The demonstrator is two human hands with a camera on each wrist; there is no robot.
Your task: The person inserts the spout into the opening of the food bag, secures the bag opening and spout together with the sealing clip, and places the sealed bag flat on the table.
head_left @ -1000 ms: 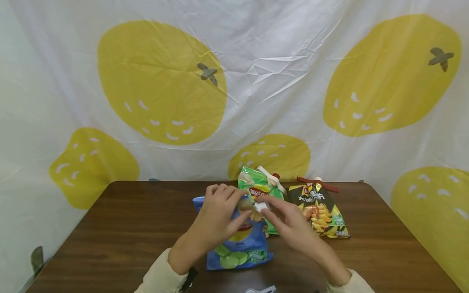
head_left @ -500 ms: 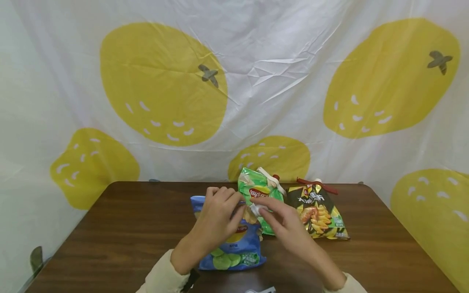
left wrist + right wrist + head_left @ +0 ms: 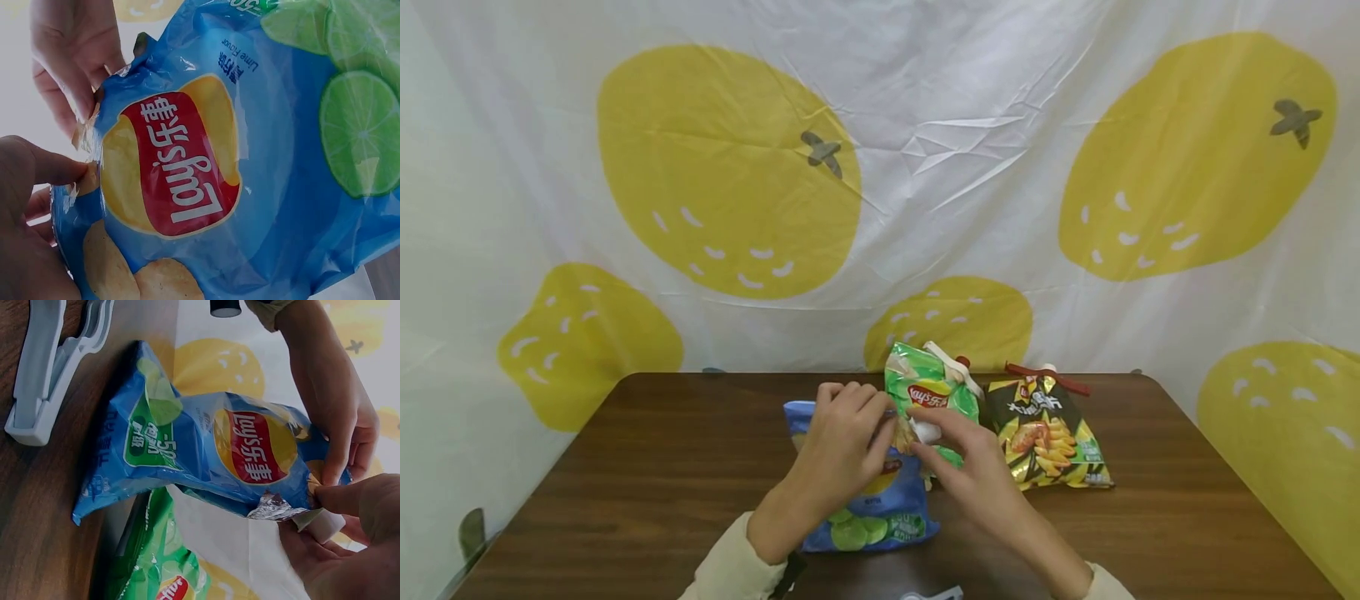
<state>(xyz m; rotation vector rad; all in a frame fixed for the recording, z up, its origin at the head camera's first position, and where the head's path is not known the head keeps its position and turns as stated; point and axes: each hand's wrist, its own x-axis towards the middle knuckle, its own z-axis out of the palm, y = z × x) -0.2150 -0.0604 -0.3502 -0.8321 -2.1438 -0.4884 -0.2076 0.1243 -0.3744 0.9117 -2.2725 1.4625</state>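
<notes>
A blue lime-flavour chip bag (image 3: 880,512) stands upright over the table, its torn top edge between my hands. My left hand (image 3: 842,437) pinches that edge on the left, thumb in front and fingers behind, as the left wrist view shows. On the opposite side my right hand (image 3: 977,458) pinches the edge, and a small white cap-like piece (image 3: 326,526) sits among its fingers. Silver lining (image 3: 274,505) shows at the torn corner. In the right wrist view an unfolded pale grey bag clip (image 3: 47,394) lies on the table.
Behind stands a green chip bag (image 3: 917,371) with a white clip (image 3: 953,367) and red cap. To its right is a black chip bag (image 3: 1052,442) with a red clip (image 3: 1048,379). A lemon-print cloth (image 3: 955,225) hangs behind the wooden table (image 3: 647,500).
Both hands and the blue chip bag have shifted a little to the left. My right hand has come closer to my left, and its fingers have shifted around the white piece.
</notes>
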